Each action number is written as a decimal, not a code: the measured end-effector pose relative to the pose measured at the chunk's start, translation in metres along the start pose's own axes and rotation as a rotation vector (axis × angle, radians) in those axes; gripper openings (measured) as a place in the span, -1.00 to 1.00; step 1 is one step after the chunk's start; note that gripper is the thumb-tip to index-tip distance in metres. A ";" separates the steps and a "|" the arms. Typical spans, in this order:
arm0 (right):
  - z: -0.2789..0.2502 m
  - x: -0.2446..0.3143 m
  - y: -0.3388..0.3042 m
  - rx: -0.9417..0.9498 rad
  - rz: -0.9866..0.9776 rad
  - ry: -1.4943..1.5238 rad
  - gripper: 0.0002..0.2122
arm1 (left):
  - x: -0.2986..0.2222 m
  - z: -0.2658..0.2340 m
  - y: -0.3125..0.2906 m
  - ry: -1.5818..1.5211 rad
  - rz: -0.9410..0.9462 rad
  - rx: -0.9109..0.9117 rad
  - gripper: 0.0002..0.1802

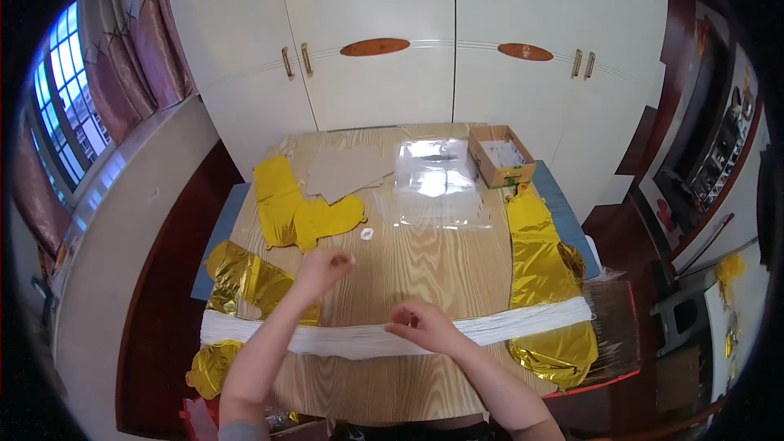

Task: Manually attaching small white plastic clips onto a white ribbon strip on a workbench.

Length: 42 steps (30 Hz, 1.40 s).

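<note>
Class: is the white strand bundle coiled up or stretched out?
Stretched out: the white strands cross the table, overlapping gold foil near both ends.

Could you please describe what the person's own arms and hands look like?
The left hand and right hand are ungloved, with no watch or bracelet visible at either wrist. Both forearms are bare; a bit of grey sleeve shows near the left elbow at the lower edge. Finer details are too small to tell.

No lettering is legible; dark green marks (pixel 513 175) on the near side of the cardboard box (pixel 501 180), far right on the table (pixel 433 265), are too small to read
</note>
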State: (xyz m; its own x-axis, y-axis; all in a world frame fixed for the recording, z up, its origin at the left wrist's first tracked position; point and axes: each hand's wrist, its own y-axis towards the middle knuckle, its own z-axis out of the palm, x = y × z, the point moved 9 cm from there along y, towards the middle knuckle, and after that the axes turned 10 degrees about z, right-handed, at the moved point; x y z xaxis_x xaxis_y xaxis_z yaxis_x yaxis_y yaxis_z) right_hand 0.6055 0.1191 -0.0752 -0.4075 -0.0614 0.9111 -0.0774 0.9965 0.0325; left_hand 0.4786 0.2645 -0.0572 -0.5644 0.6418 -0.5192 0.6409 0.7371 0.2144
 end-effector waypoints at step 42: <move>0.012 -0.015 0.001 0.053 0.001 0.012 -0.71 | 0.058 0.046 0.149 0.317 0.227 0.211 -0.64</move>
State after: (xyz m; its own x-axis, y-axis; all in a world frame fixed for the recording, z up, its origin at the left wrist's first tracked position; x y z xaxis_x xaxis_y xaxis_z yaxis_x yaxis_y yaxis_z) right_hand 0.6001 0.1204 -0.0938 -0.3970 -0.0594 0.9159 -0.1249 0.9921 0.0102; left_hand 0.5654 0.4022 -0.0932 -0.5080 0.8397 -0.1919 0.8406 0.5319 0.1025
